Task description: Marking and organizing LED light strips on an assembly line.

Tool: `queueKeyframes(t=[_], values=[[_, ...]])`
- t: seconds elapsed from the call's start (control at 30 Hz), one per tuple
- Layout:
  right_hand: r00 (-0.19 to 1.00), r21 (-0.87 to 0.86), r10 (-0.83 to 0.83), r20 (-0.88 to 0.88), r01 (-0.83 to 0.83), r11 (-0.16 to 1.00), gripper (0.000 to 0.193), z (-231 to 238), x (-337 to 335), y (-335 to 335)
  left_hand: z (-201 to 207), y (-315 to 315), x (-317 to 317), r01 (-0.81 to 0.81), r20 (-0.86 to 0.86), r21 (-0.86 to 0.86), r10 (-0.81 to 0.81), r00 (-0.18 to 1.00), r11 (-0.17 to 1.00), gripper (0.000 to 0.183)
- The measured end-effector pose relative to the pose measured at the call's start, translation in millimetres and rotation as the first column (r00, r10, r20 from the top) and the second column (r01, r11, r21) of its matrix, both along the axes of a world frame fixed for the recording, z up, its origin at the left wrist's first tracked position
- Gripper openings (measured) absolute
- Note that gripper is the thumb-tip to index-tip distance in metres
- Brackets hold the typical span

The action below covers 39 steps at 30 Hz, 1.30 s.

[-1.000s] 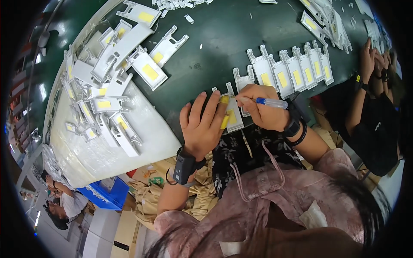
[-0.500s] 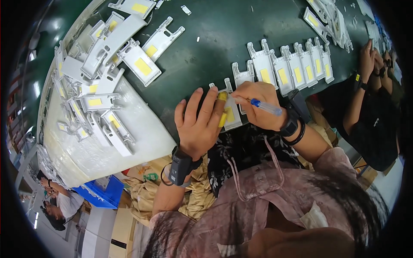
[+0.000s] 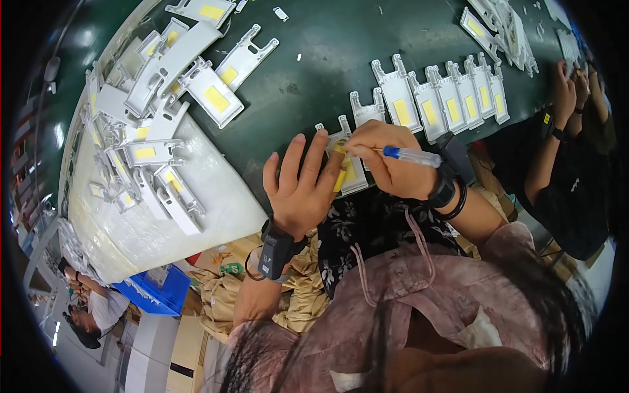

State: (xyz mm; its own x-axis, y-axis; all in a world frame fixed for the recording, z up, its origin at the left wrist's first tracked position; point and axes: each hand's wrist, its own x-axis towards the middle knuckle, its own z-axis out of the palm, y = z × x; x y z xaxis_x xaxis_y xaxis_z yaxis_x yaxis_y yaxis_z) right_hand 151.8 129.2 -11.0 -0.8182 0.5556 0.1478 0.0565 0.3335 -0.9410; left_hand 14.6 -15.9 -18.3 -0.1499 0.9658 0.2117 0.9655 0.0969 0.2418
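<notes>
A white plastic bracket (image 3: 356, 183) with a yellow pad lies under my hands at the table's near edge. My left hand (image 3: 303, 187) rests against its left side, fingers spread, yellow wraps on the thumb and index finger. In my right hand (image 3: 392, 157) is a small screwdriver (image 3: 419, 158) with a clear and blue handle, pinched like a pen. The handle points right. Its tip is hidden by my fingers at the bracket's upper part. Just beyond my right hand stands a row of similar brackets (image 3: 429, 108).
A jumbled pile of white brackets (image 3: 141, 131) lies at left, partly on a foam sheet (image 3: 216, 177). More parts (image 3: 504, 33) heap at the far right of the green table (image 3: 314, 72). A blue crate (image 3: 160, 288) stands below left; a co-worker's arm (image 3: 547, 150) is at right.
The screwdriver handle has swung from slanting down right to nearly level. My right hand has shifted slightly left and up. My left hand stays by the bracket.
</notes>
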Motion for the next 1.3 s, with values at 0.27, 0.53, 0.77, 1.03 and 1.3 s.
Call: queueKeyframes(t=[0.27,0.53,0.77,1.03,1.3], values=[[0.998,0.02,0.014,0.059,-0.016,1.0,0.008,-8.0,-3.2,-2.9,-0.3,-0.5,-0.9,-0.011,0.042,-0.007,0.011,0.999,1.0,0.022],[0.996,0.062,0.028,0.084,-0.033,0.997,0.007,-7.8,-6.0,-3.4,-1.1,-1.7,-1.9,-0.008,0.039,-0.011,0.008,0.999,1.0,0.024],[0.999,0.115,0.03,0.025,-0.033,0.993,0.008,-13.8,-7.6,-4.6,0.1,-1.9,-2.7,-0.011,0.043,-0.023,0.012,0.999,1.0,0.023],[0.994,0.18,0.063,0.086,-0.078,0.981,0.01,-5.1,-11.6,-1.0,6.3,-2.0,-6.5,0.006,0.042,-0.018,-0.006,0.999,1.0,0.025],[0.999,0.147,0.026,0.047,-0.033,0.989,0.021,18.1,6.6,1.8,24.0,6.3,-1.9,0.053,0.234,-0.09,-0.031,0.972,0.995,0.05]])
